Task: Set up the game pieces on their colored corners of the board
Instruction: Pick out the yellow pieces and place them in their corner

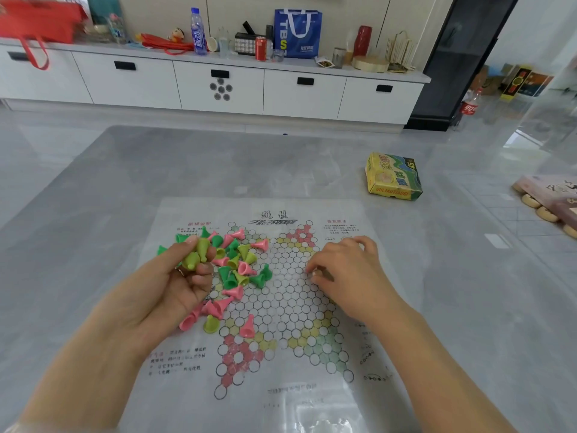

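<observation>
My left hand (184, 276) is raised palm-up over the left side of the board (281, 307), fingers curled around a few yellow-green pieces (196, 256). Beneath and beside it, a loose heap of pieces (237, 264) in pink, green and yellow-green lies tipped over on the board's left half, none standing in a corner. My right hand (343, 273) rests knuckles-up on the board's right side, fingertips (315, 273) pinched together against the sheet; I cannot tell whether they hold anything. The board lies flat on the grey surface (125, 182), with the yellow game box (393, 176) well apart at its far right.
</observation>
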A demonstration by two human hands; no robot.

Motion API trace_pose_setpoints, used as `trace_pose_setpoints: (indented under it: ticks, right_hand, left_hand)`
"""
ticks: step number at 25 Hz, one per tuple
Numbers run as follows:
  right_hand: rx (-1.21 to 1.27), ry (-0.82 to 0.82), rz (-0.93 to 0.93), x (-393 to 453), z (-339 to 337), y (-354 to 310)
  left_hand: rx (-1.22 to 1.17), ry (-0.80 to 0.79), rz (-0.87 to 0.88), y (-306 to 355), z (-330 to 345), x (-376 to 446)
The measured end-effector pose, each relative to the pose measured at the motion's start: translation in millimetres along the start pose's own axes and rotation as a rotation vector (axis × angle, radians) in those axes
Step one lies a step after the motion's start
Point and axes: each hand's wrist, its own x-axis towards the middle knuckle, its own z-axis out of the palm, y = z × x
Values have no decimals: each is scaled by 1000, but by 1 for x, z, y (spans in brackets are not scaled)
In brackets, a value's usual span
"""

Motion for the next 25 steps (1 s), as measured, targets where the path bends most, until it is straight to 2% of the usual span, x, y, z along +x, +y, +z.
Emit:
trace_pose_setpoints:
  ticks: [1,3,5,6,8,10,12,14,16,18,20,25]
  right_hand:
    - [16,8,-8,2,2,1]
    - [131,165,48,3,-2,14]
    - [174,404,262,-2,-9,46]
    - [159,446,415,-9,-11,65]
    - [109,346,670,-22,-8,94]
    - [99,257,736,-27,-2,104]
    - [182,348,641,-23,-6,94]
    - [419,439,377,-20,-21,60]
    - [599,352,37,-22,-36,7]
    - [619,280,-207,-25,-38,-32]
    - [625,285,-312,-24,-33,-48]
    - [582,294,-367,-19,-24,-54]
  left_hand:
    - [12,-12,-6,1,0,-1]
    - [21,1,-19,-1,3,-4]
    - [34,15,-31,-5,10,-7]
    - [44,13,-38,-8,13,-7]
    - [54,13,-61,-12,19,-9]
    - [58,20,-92,-14,25,-11]
    - [75,16,-99,-17,30,-12]
    - [100,-2,-107,-20,33,-14]
    - [136,-23,-123,-25,34,-15]
    - [180,-32,-124,-28,36,-16]
    - [199,-39,-107,-30,36,-16]
    - [222,-62,-95,-32,36,-17]
